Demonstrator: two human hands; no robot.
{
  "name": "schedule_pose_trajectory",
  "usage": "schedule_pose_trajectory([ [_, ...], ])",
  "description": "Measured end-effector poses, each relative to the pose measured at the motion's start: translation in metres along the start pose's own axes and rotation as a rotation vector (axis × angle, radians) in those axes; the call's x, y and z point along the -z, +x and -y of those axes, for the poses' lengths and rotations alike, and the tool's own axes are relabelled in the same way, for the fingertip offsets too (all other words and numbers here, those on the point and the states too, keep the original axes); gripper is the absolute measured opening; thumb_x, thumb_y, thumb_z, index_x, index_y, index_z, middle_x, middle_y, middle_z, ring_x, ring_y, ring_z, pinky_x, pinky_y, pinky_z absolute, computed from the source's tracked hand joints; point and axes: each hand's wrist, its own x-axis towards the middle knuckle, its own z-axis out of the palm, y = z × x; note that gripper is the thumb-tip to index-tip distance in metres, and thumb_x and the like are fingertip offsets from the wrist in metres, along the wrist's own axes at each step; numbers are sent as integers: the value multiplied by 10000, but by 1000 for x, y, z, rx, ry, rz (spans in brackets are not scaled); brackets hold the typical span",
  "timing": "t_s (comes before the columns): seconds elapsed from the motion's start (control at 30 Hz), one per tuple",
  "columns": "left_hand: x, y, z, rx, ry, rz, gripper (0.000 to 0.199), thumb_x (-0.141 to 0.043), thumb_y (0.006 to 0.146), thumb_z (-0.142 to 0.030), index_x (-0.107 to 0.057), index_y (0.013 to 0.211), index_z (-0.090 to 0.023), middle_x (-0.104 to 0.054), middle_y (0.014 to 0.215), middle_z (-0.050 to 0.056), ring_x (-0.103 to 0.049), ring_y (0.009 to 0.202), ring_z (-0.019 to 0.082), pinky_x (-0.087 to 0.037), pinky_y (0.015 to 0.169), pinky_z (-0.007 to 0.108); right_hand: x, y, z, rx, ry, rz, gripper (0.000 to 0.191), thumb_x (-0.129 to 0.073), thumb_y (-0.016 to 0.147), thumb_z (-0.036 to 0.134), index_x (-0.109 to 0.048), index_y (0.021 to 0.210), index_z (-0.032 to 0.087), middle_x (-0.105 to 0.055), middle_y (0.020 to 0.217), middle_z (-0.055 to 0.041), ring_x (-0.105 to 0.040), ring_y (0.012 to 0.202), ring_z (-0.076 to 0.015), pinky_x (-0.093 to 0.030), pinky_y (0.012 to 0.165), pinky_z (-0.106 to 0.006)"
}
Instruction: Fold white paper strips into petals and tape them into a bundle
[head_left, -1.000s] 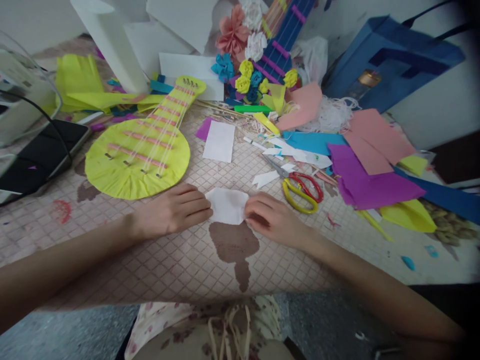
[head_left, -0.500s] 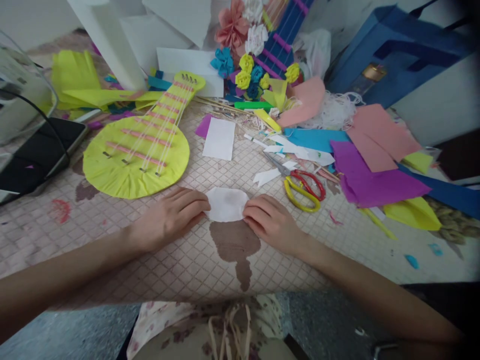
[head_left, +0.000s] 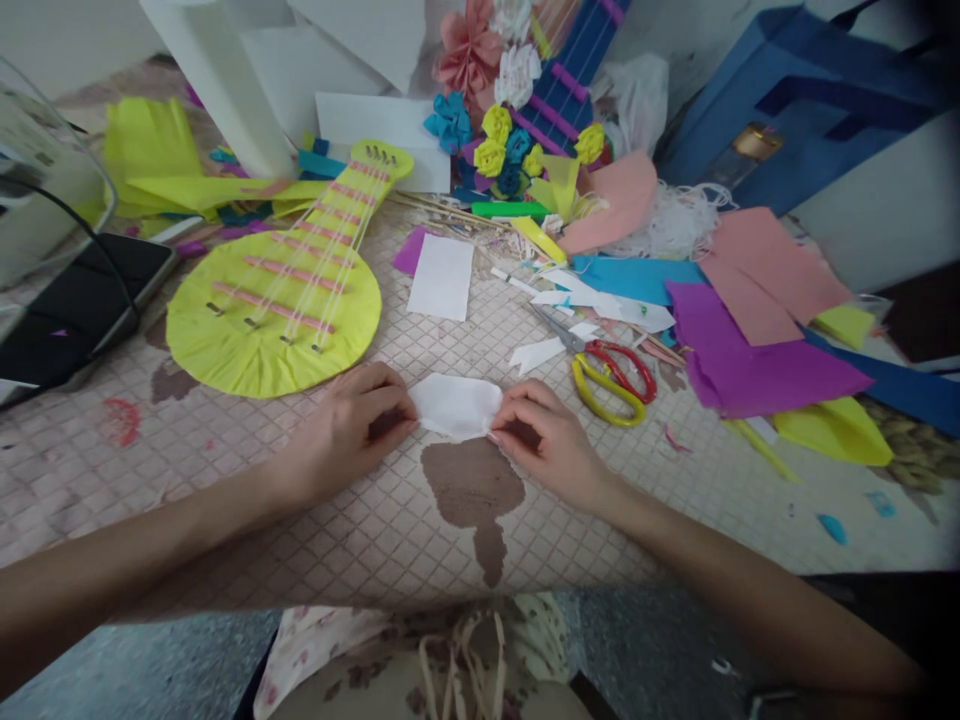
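Observation:
A small white piece of paper (head_left: 457,406) with trimmed, rounded corners is held between my two hands, just above a brown patch on the table cover. My left hand (head_left: 352,425) pinches its left end between thumb and fingers. At the opposite end, my right hand (head_left: 546,435) grips the paper the same way. Right of that hand lie scissors (head_left: 609,380) with one red and one yellow handle. Beyond the paper rests a white rectangular sheet (head_left: 441,277), partly over a purple scrap. A yellow paper-covered lute-like instrument (head_left: 274,310) lies to the left.
A black phone-like device (head_left: 82,310) with a cable lies at the far left. Purple paper (head_left: 757,355), pink paper (head_left: 772,270) and white offcuts (head_left: 600,300) crowd the right. Paper flowers (head_left: 499,140) and a blue bag (head_left: 780,110) stand at the back.
My fingers have arched up, opening gaps between thumbs and fingers, while still pinching both ends of the white paper. The view has shifted slightly.

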Motion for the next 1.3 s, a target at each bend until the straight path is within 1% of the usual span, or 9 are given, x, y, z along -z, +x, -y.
schedule_pose_trajectory([
  [0.2, 0, 2, 0, 39, 11, 29, 109, -519, 854, -206, -601, 799, -157, -549, 875, 45, -529, 803, 157, -450, 756, 311, -1, 2, 3, -43, 12, -16, 72, -566, 817, 123, -561, 798, 192, -513, 910, -40, -521, 865, -166, -436, 746, -309],
  [0.4, -1, 2, 1, 47, 32, 49, 122, -516, 863, -238, -582, 798, -159, -543, 878, 43, -520, 810, 161, -439, 756, 319, -4, 3, 5, -45, -5, -32, 71, -549, 825, 135, -539, 776, 185, -508, 891, -44, -513, 851, -167, -430, 727, -303],
  [0.73, -3, 3, -1, 52, 35, 31, 115, -518, 861, -247, -557, 788, -167, -539, 866, 35, -513, 802, 156, -440, 750, 319, -7, 4, 5, -34, -18, -59, 105, -544, 800, 107, -513, 755, 197, -504, 860, -34, -505, 832, -171, -428, 712, -309],
  [0.97, -3, 5, 0, 70, 41, 41, 97, -521, 842, -208, -558, 767, -159, -539, 840, 33, -505, 789, 161, -426, 749, 327, -9, 5, 4, -47, -30, -68, 103, -543, 793, 113, -513, 735, 193, -508, 849, -35, -507, 822, -170, -426, 701, -303],
  [1.17, -3, 9, -1, 80, 62, 44, 111, -534, 810, -192, -535, 703, -163, -530, 774, 20, -502, 740, 152, -422, 679, 287, -11, 6, 5, -47, -75, -77, 129, -548, 762, 96, -486, 705, 193, -505, 822, -30, -496, 814, -171, -422, 702, -303],
  [1.3, -2, 7, -1, 77, 60, 52, 106, -534, 823, -203, -547, 727, -160, -536, 801, 27, -505, 758, 154, -425, 703, 297, -11, 7, 5, -52, -73, -72, 139, -548, 764, 89, -480, 700, 192, -500, 822, -29, -496, 811, -168, -423, 707, -302],
])
